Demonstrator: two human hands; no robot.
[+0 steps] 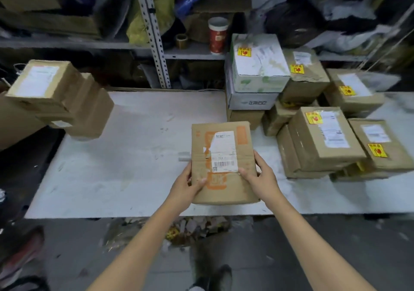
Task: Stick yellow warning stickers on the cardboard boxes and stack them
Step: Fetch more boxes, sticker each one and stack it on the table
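Observation:
A flat brown cardboard box (224,192) with orange print and a white shipping label lies on the white table (125,169), near its front edge. My left hand (187,184) grips its left side, thumb on top. My right hand (261,175) grips its right side the same way. No yellow sticker shows on this box. To the right stands a pile of boxes (322,138), several bearing yellow warning stickers (314,118).
Brown boxes without stickers (56,97) are piled at the table's left end. Behind the table a metal shelf (156,48) holds a red-and-white cup (217,36), a tape roll (182,41) and bags. Scraps of paper litter the floor (197,225) below the front edge.

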